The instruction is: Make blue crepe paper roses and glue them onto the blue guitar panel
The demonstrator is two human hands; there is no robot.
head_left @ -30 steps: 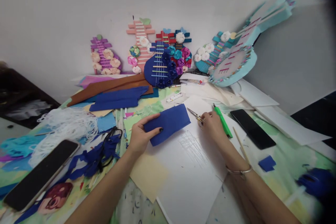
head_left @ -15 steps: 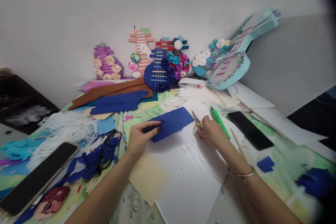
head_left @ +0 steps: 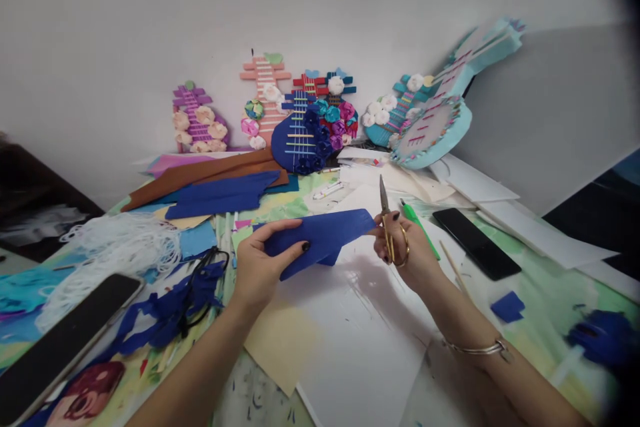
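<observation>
My left hand (head_left: 267,257) pinches the left end of a folded dark blue crepe paper piece (head_left: 320,233) between thumb and fingers. My right hand (head_left: 405,250) grips small gold-handled scissors (head_left: 387,217), their blades pointing up and away from me. Its fingertips meet the right corner of the blue paper. The paper is held above a white board (head_left: 360,353) marked with scratched lines. A green utility knife (head_left: 420,227) lies just behind my right hand, and a thin wooden stick (head_left: 455,270) is beside my forearm.
Decorated guitar shapes, including a dark blue one (head_left: 297,140), lean on the wall. Phones lie at right (head_left: 475,240) and left (head_left: 65,347). White cord (head_left: 115,253), blue scraps (head_left: 155,320) and brown paper (head_left: 210,177) cover the left side; white sheets (head_left: 540,233) lie at right.
My right hand has lifted and turned, swinging the scissors upright, and its fingertips have reached the paper's right corner. My left hand keeps its hold; a lower layer of the paper now shows.
</observation>
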